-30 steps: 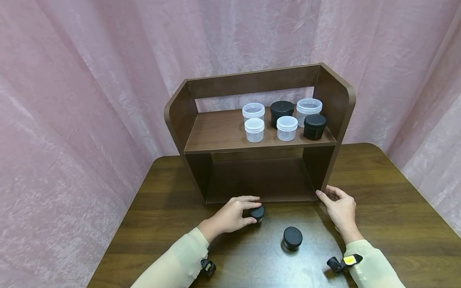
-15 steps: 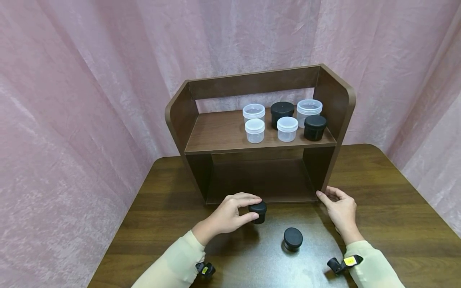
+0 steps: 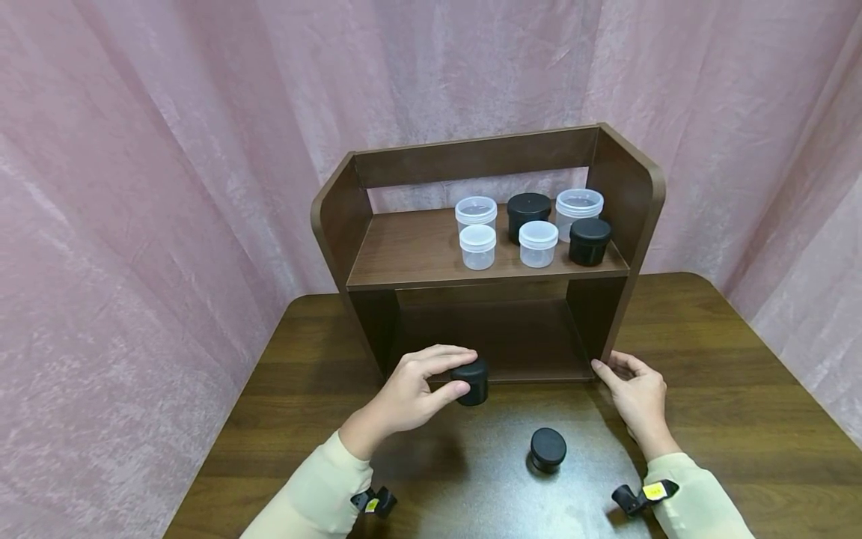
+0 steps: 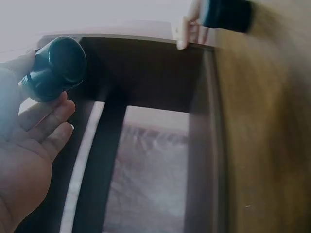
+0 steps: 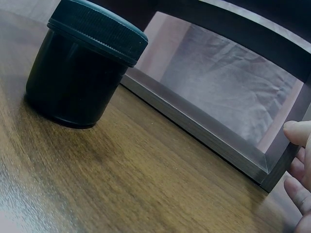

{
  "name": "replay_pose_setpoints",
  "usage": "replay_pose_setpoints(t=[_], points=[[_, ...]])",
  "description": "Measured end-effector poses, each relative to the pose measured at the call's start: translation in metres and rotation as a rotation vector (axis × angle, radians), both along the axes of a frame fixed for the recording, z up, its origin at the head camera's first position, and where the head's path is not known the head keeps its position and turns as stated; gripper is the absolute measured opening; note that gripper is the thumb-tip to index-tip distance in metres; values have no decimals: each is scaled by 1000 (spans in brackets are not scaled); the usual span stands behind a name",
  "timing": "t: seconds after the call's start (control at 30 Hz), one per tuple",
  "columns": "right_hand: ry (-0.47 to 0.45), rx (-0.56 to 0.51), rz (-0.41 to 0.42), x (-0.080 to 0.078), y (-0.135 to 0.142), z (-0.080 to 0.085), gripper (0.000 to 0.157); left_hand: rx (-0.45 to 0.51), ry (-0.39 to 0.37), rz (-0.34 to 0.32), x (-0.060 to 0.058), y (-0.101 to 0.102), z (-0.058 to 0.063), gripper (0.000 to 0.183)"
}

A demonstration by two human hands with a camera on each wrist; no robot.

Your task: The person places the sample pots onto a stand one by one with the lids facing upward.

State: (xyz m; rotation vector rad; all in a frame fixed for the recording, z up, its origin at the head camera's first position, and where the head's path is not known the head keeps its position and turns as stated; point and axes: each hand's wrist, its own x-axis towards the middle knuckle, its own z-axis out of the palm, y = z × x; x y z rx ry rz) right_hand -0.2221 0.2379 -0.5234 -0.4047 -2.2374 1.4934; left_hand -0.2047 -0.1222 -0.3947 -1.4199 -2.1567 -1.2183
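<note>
My left hand (image 3: 411, 389) grips a small black jar (image 3: 474, 383) by its side, thumb in front and fingers behind. The jar is off the table, before the lower compartment of the brown shelf (image 3: 431, 286). In the left wrist view the held jar (image 4: 58, 68) shows its round base. My right hand (image 3: 636, 393) holds the shelf's lower right front corner, thumb on the front edge and fingers round the outer side. A second black jar (image 3: 548, 449) stands upright on the table between the hands; its ribbed lid (image 5: 99, 31) shows in the right wrist view.
On the upper shelf board stand several lidded jars: clear ones at the front (image 3: 478, 251) and back, plus a black jar (image 3: 590, 243) at front right and another black jar (image 3: 528, 217) behind. The wooden table (image 3: 727, 404) reaches to a pink curtain (image 3: 202, 150).
My left hand has taken hold of the black jar, lifted it from the table and carried it slightly left. The right hand keeps its place on the shelf corner.
</note>
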Motion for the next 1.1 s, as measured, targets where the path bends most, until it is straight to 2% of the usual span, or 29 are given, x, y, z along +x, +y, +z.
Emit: replay_pose_setpoints(t=[0.23,0.5,0.8,1.1], points=[[2,-5,-6,1,-1,0,41,52,78,8,-1,-8,27,41],[10,-3,-1,2,-1,2,41,65,130,61,-9,-23,58,37],[15,-12,-3,1,-2,2,40,69,170,101,-20,-30,80,46],[9,-8,-3,1,-1,1,40,98,195,152,-34,-29,102,38]])
